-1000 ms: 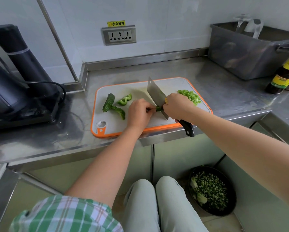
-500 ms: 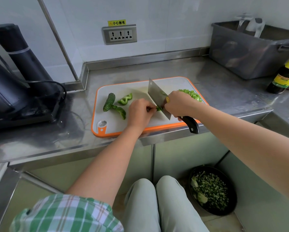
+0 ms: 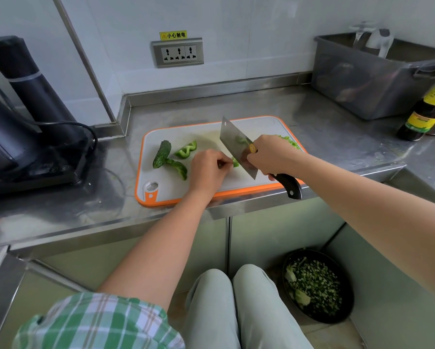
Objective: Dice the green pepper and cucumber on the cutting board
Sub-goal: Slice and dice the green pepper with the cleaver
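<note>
The right hand (image 3: 271, 157) is clenched around the cleaver (image 3: 234, 144) where blade meets handle. The black handle end juts past the near edge of the cutting board (image 3: 176, 190). The left hand (image 3: 208, 170), fingers curled, pins a short pepper strip (image 3: 235, 161) at the board's middle, right against the flat of the blade.

On the board's left part lie a cucumber (image 3: 161, 154) and two uncut pepper pieces (image 3: 186, 150), close together. A heap of diced pepper (image 3: 290, 142) sits at the board's far right edge, partly hidden by the right hand.

The strip looks light, thin-walled and waxy, so it will likely slip or spring up. It is best held close behind the blade with the fingertips tucked. The cucumber should be firmer and may roll, though its bumpy skin gives purchase. Grip it across its sides.
</note>
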